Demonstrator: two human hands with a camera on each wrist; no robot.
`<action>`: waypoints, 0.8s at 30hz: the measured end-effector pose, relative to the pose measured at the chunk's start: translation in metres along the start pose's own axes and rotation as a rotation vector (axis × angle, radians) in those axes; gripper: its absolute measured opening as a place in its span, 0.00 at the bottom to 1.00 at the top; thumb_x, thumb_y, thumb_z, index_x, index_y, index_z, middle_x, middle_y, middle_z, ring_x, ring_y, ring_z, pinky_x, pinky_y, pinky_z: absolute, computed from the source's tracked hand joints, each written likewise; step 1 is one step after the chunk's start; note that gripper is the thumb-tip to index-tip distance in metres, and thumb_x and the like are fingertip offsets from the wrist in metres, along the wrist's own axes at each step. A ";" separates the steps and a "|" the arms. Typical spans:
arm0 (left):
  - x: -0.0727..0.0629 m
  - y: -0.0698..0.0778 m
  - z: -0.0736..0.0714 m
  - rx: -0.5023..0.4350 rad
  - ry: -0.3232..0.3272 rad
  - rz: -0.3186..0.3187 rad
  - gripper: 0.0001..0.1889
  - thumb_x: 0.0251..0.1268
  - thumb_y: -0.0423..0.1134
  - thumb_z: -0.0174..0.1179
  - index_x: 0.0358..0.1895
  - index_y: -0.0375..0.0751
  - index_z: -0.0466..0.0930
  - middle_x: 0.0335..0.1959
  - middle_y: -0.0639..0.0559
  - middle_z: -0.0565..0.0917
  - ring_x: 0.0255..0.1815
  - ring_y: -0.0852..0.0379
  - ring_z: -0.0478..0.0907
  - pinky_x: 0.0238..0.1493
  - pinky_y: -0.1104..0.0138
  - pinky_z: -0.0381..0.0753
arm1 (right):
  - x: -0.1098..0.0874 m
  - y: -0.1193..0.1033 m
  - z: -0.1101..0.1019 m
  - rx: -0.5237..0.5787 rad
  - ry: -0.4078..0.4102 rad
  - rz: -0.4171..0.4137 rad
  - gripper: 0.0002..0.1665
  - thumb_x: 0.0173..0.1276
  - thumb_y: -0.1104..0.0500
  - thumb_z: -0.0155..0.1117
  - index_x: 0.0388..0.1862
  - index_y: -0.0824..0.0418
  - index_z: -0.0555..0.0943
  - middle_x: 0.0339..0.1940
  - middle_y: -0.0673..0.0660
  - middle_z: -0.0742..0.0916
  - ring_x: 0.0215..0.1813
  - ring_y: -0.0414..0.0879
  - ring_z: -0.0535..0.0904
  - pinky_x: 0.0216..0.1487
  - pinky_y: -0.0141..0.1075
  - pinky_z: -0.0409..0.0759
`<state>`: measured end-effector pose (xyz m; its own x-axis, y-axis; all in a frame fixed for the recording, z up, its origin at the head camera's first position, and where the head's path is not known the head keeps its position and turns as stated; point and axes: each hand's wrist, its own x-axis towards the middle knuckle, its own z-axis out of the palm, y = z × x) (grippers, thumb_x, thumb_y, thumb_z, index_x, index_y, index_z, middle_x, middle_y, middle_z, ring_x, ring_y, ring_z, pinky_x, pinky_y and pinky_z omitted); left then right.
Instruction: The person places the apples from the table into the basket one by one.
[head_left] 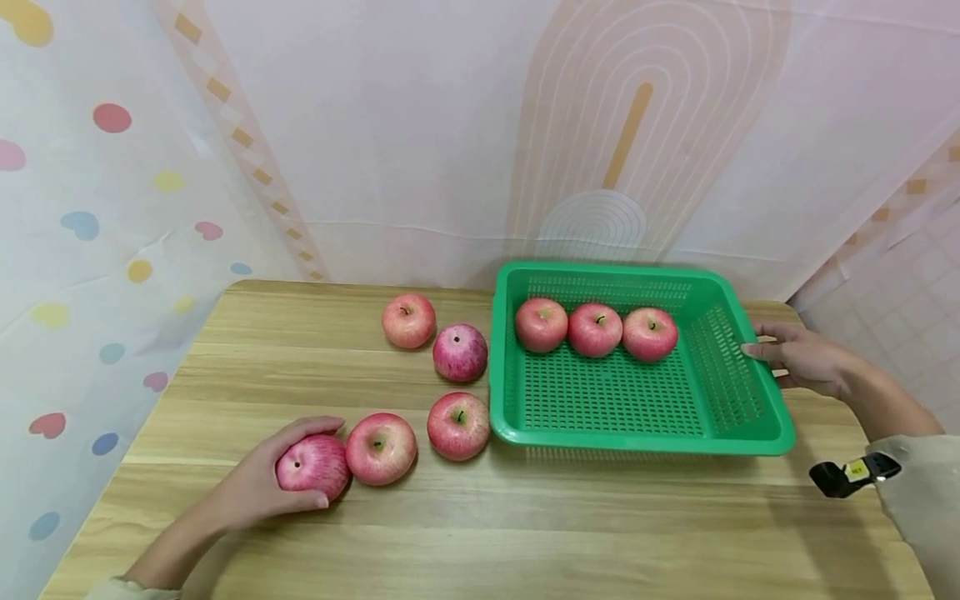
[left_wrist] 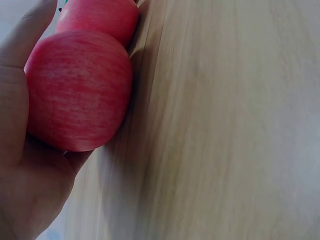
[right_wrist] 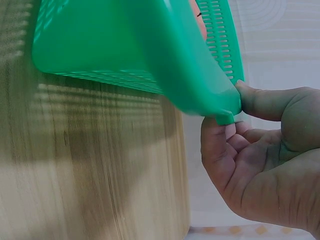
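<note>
My left hand (head_left: 255, 485) holds a dark pink striped apple (head_left: 315, 467) near the table's front left, thumb on the near side and fingers on the far side. That apple touches a paler red apple (head_left: 381, 448) to its right; in the left wrist view the held apple (left_wrist: 80, 92) fills the palm. At the right, my right hand (head_left: 813, 358) grips the rim of a green plastic basket (head_left: 645, 443), thumb above and fingers beneath, as the right wrist view shows. Inside the basket, along its back, three apples (head_left: 596, 329) sit in a row.
Left of the basket stand a red apple (head_left: 459, 426), a purplish apple (head_left: 460, 353) and a light red apple (head_left: 408, 321). The wooden table (head_left: 525, 533) ends at a patterned cloth backdrop (head_left: 420, 150). A black strap (head_left: 853, 475) hangs at the right sleeve.
</note>
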<state>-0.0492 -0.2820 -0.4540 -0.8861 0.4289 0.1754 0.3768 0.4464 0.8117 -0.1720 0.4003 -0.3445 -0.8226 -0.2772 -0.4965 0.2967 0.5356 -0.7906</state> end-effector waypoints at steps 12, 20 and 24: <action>-0.001 0.000 0.001 0.003 -0.007 -0.103 0.36 0.49 0.35 0.81 0.64 0.43 0.77 0.58 0.46 0.82 0.54 0.67 0.78 0.50 0.71 0.80 | 0.000 0.001 0.000 -0.001 0.004 -0.005 0.24 0.85 0.61 0.45 0.69 0.76 0.58 0.44 0.52 0.84 0.44 0.45 0.86 0.47 0.44 0.85; 0.000 -0.002 0.001 -0.034 -0.012 -0.123 0.31 0.52 0.34 0.79 0.61 0.46 0.78 0.55 0.50 0.82 0.52 0.64 0.80 0.49 0.69 0.82 | 0.001 0.000 0.000 -0.001 -0.008 -0.025 0.21 0.85 0.62 0.45 0.66 0.76 0.60 0.44 0.51 0.84 0.44 0.44 0.86 0.46 0.44 0.86; 0.000 -0.003 0.001 -0.043 -0.012 -0.114 0.29 0.53 0.33 0.78 0.60 0.45 0.78 0.54 0.50 0.83 0.51 0.64 0.80 0.48 0.69 0.82 | 0.001 0.001 0.000 0.003 -0.002 -0.020 0.20 0.85 0.62 0.45 0.65 0.75 0.61 0.43 0.52 0.85 0.43 0.44 0.86 0.45 0.44 0.86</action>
<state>-0.0502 -0.2820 -0.4568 -0.9191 0.3871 0.0739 0.2614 0.4585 0.8494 -0.1724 0.4004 -0.3454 -0.8274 -0.2898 -0.4811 0.2812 0.5277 -0.8015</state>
